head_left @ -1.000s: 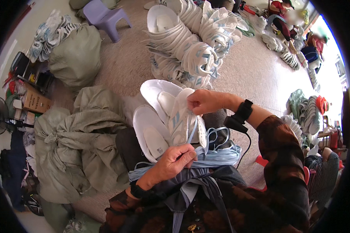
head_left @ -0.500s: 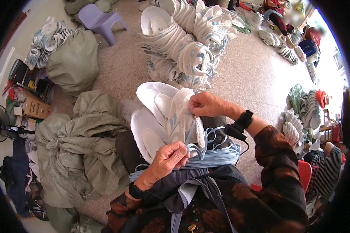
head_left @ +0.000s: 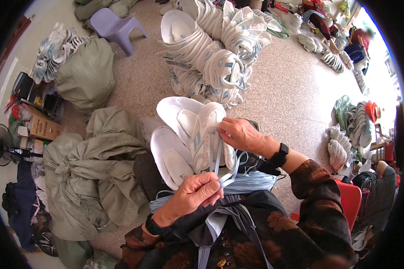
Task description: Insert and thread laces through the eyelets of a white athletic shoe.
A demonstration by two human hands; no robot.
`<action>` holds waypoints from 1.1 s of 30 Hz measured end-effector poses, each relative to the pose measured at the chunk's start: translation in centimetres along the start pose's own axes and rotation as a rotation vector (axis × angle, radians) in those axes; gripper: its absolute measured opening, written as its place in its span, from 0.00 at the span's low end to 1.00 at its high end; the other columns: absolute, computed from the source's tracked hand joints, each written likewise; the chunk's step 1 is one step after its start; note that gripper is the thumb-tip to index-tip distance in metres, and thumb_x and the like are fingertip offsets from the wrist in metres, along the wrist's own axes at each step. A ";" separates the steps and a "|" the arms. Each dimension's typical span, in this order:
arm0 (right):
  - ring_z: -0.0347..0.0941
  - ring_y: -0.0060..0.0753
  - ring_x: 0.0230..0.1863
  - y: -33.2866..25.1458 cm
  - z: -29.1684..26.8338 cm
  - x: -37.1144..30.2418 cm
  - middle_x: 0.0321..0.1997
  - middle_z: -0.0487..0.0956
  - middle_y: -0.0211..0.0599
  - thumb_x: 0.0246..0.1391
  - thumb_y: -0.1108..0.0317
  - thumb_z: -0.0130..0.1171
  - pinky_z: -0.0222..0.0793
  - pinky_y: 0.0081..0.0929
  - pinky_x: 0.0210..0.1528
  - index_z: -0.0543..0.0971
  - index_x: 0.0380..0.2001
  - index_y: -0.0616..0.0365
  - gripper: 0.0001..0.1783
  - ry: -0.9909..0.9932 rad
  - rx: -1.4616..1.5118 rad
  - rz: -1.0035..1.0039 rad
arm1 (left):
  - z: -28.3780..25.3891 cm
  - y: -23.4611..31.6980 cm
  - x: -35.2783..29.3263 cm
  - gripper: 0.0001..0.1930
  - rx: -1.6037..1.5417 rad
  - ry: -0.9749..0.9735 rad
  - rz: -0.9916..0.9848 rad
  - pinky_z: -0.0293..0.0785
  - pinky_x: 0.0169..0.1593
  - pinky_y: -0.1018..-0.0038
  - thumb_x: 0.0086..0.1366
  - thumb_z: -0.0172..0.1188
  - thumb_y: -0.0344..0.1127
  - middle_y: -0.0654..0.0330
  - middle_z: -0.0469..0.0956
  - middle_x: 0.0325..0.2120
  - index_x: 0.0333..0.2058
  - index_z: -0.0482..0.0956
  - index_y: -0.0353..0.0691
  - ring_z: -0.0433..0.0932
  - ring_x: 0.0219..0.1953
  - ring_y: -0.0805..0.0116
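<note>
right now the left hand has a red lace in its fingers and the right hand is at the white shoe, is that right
Not quite: the lace in the fingers of the left hand is light blue, not red, as the head view shows. The right hand is indeed at the white shoe.

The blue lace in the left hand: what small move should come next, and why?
Probably the left hand should draw the blue lace gently snug: it runs from the white shoe to that hand, with a loose curve beside it, while the right hand is at the shoe's upper, seemingly well placed to steady it.
</note>
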State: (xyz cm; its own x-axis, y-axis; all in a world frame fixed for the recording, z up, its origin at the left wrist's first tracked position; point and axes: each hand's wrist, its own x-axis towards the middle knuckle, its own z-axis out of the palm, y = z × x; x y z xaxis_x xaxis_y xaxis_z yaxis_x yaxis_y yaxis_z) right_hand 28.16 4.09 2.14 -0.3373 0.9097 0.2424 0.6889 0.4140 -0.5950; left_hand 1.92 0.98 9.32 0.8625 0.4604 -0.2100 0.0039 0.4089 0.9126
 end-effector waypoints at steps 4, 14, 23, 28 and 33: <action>0.76 0.53 0.35 0.0 0.5 -0.5 0.32 0.75 0.45 0.54 0.72 0.58 0.74 0.45 0.38 0.73 0.32 0.62 0.06 0.069 -0.040 -0.023 | 0.3 0.1 -0.3 0.18 0.037 -0.016 -0.016 0.62 0.26 0.83 0.76 0.51 0.45 0.67 0.72 0.20 0.34 0.78 0.34 0.67 0.22 0.82; 0.75 0.54 0.33 -0.1 0.4 -0.6 0.33 0.74 0.45 0.52 0.72 0.59 0.74 0.45 0.37 0.73 0.32 0.61 0.07 0.079 0.017 -0.014 | 1.3 -0.5 0.5 0.18 -0.043 -0.096 -0.065 0.62 0.27 0.83 0.75 0.52 0.44 0.66 0.74 0.23 0.37 0.79 0.33 0.68 0.24 0.81; 0.76 0.52 0.32 0.7 0.4 -0.7 0.29 0.75 0.45 0.46 0.74 0.59 0.74 0.42 0.35 0.74 0.31 0.61 0.07 0.095 0.011 0.035 | 1.8 -1.0 1.2 0.17 0.009 -0.196 -0.082 0.64 0.28 0.83 0.75 0.52 0.44 0.68 0.76 0.27 0.40 0.79 0.33 0.71 0.26 0.81; 0.77 0.42 0.29 2.0 -0.3 -1.4 0.26 0.78 0.41 0.54 0.65 0.63 0.73 0.33 0.35 0.77 0.32 0.63 0.11 0.018 0.437 0.269 | 1.6 -1.6 1.3 0.17 -0.030 -0.166 -0.126 0.64 0.28 0.83 0.75 0.52 0.44 0.68 0.75 0.26 0.40 0.80 0.33 0.71 0.26 0.81; 0.78 0.42 0.31 3.3 -0.1 0.9 0.29 0.79 0.40 0.58 0.56 0.64 0.74 0.35 0.37 0.78 0.40 0.63 0.19 0.363 0.315 0.323 | 1.8 -1.4 1.6 0.18 -0.077 -0.147 -0.088 0.67 0.31 0.82 0.75 0.52 0.44 0.66 0.74 0.27 0.40 0.79 0.31 0.72 0.26 0.80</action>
State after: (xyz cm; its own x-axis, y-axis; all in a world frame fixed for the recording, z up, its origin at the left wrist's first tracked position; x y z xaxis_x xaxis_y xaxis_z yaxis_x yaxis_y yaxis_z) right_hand 30.26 6.29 0.48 0.1384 0.9644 0.2254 0.4771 0.1345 -0.8685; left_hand 4.22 -0.30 8.32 0.9251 0.3026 -0.2293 0.0487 0.5044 0.8621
